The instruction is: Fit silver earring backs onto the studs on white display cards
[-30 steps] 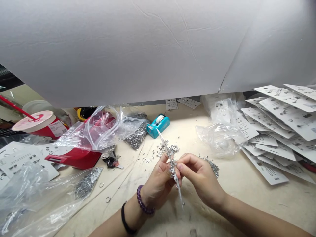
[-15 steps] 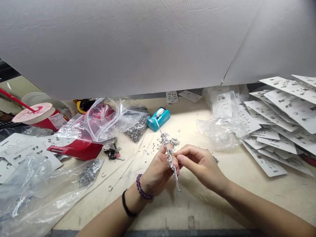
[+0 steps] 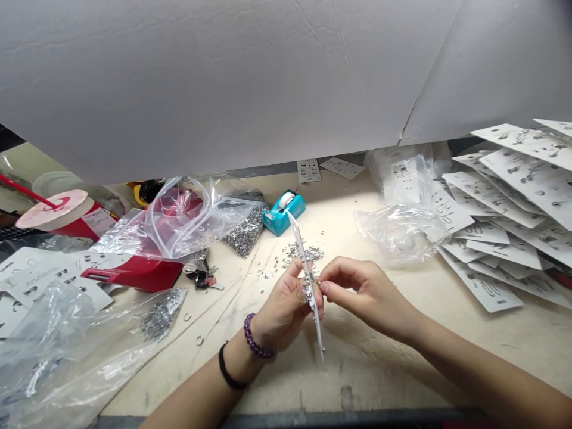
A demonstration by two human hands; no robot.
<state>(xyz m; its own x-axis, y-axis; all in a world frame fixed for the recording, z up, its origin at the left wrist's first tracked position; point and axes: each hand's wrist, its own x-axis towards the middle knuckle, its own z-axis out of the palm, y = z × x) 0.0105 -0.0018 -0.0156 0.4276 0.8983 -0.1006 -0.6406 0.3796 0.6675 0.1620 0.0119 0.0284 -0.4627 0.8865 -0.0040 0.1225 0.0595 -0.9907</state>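
Observation:
My left hand [image 3: 286, 304], with a purple bead bracelet and a black band at the wrist, grips a white jewelry card [image 3: 305, 253] held nearly edge-on to me. Small silver pieces of jewelry stud its left face. Behind the card's right face, my right hand [image 3: 364, 292] has thumb and index finger pinched together close against it. Whatever lies in that pinch is too small to name. Just beyond the card, a pile of tiny silver parts [image 3: 314, 252] is scattered on the wooden table [image 3: 286, 387].
A teal tape dispenser [image 3: 285, 213] stands behind the pile. Stacked jewelry cards [image 3: 491, 289] and crumpled clear plastic [image 3: 400, 235] lie right. To the left are a zip bag of silver parts [image 3: 245, 229], keys [image 3: 203, 275], a red pouch [image 3: 138, 274] and a red cup [image 3: 84, 220].
The card has turned slightly, so more of its studded face shows. Both hands stay close together at nearly the same place. The camera view has shifted a little.

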